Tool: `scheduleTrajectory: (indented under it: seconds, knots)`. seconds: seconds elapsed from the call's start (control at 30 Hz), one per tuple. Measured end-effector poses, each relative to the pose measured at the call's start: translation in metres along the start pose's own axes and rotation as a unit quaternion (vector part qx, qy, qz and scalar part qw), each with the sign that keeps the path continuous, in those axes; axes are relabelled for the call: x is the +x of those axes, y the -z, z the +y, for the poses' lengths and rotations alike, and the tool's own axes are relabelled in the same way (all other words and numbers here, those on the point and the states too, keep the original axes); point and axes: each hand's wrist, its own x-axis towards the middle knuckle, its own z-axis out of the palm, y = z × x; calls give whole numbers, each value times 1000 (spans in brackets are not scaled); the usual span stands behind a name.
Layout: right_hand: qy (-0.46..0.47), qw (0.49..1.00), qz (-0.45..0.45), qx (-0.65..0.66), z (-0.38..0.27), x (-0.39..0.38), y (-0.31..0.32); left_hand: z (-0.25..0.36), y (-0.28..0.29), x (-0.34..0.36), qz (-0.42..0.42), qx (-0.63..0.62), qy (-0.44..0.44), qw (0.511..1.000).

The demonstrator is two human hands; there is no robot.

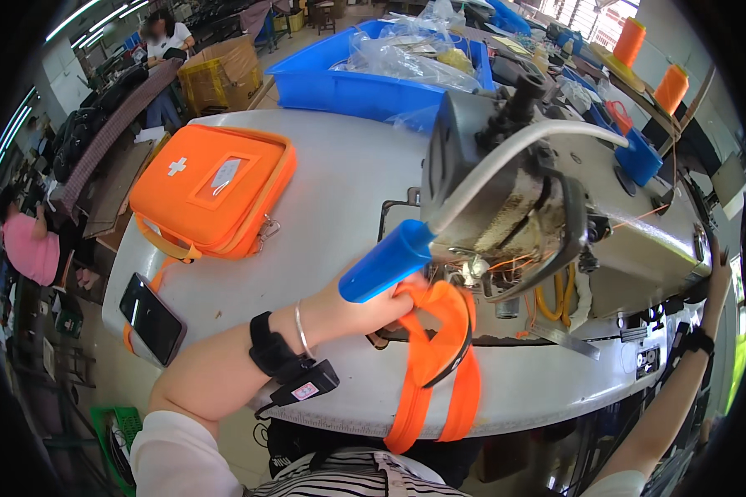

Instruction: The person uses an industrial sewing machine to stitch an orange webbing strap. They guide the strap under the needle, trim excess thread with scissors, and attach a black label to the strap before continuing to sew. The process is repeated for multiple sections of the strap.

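Note:
My left hand (371, 315) is closed on an orange webbing strap (439, 331) beside the needle area of a sewing machine (638, 240). A black zip-like strip runs along part of the strap, whose loops hang over the table's front edge. A blue lamp shade (387, 261) on a white flexible neck hides part of that hand. My right hand (719, 273) reaches to the machine's right end and grips it where the handwheel sits; the wheel is mostly hidden. Orange thread (514, 262) runs near the needle.
An orange case (215, 189) with a white cross lies on the table at left, near a dark phone (152, 319). Behind stands a blue bin (331, 87) of plastic bags. Orange thread cones (629, 43) stand at back right. Other people are at far left.

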Motion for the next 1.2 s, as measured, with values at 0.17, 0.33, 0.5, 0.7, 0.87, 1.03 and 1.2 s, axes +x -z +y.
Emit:
scheduleTrajectory:
  seconds: [0.17, 0.33, 0.5, 0.7, 0.87, 1.03, 1.2]
  knots:
    - [12, 995, -102, 19, -18, 31, -3, 25, -3, -18, -292, 82, -125, 945]
    - [-57, 995, 79, 16, -51, -39, -15, 42, -14, -40, -469, 107, -158, 862]
    - [6, 999, -7, -43, -49, -17, 8, 54, -27, -70, -547, 85, -214, 805]
    - [99, 975, 171, -100, -105, -51, 22, 46, -4, -131, -387, 1, -101, 917]
    - [-105, 960, -7, 260, -291, -232, 20, 25, -18, -193, -96, -38, -29, 994]
    - [368, 794, -403, 268, -426, -347, 11, 13, -38, -206, 43, -97, 3, 994]
    - [513, 719, -375, 280, -459, -363, 1, 11, -38, -210, 70, -111, -13, 991]
